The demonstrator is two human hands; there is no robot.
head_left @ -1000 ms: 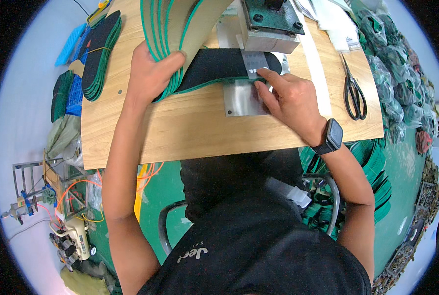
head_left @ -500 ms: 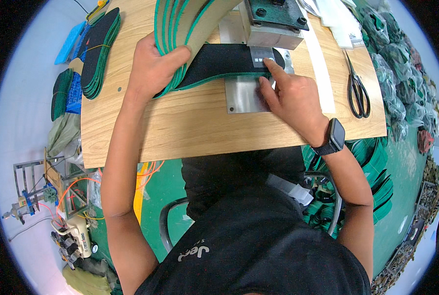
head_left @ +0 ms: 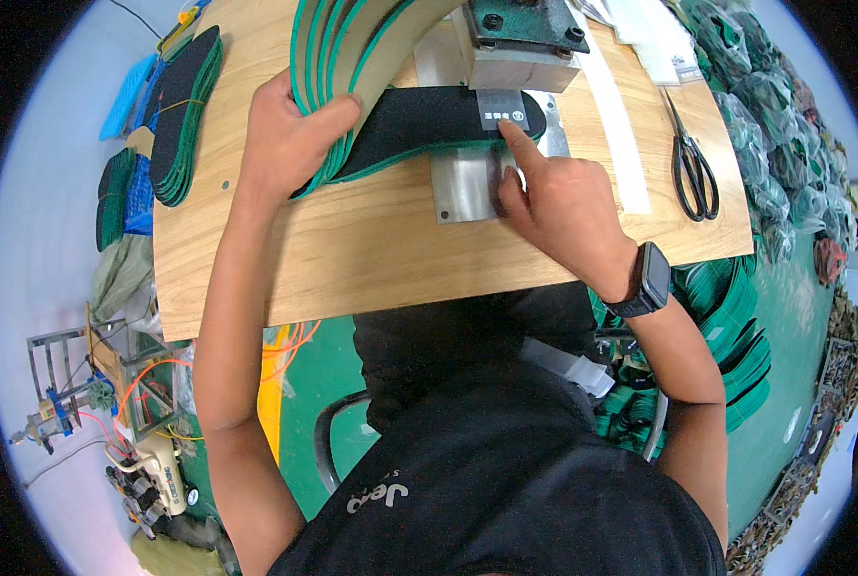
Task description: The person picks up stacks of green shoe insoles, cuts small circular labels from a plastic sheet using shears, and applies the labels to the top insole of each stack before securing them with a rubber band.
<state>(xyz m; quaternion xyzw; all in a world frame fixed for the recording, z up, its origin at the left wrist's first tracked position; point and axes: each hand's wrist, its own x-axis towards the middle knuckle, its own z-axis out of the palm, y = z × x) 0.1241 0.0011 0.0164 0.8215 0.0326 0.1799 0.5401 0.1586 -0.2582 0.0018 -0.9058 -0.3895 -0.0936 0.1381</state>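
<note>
My left hand [head_left: 290, 139] grips a fanned stack of insoles [head_left: 328, 58] with beige undersides and green edges, thumb on top. The lowest insole [head_left: 414, 115] lies black side up, stretching right over a metal plate [head_left: 462, 187]. A small translucent label [head_left: 498, 100] with pale print rests across its rounded end. My right hand [head_left: 568, 197] touches the label's near edge with its stretched index finger; the thumb is apart and the other fingers are curled, holding nothing. Just beyond the label stands a metal press block [head_left: 520, 69] with a bolted dark top plate.
Black scissors [head_left: 695, 173] lie at the right of the wooden table [head_left: 352, 269], beside a long white strip [head_left: 616, 134]. Banded insole bundles [head_left: 184, 115] sit at the left near a blue basket [head_left: 141, 197]. Bagged insoles [head_left: 770, 125] are piled along the right.
My right index finger has drawn back slightly toward the label's near edge, uncovering more print. My left hand keeps its hold on the stack. The whole view has shifted a little.
</note>
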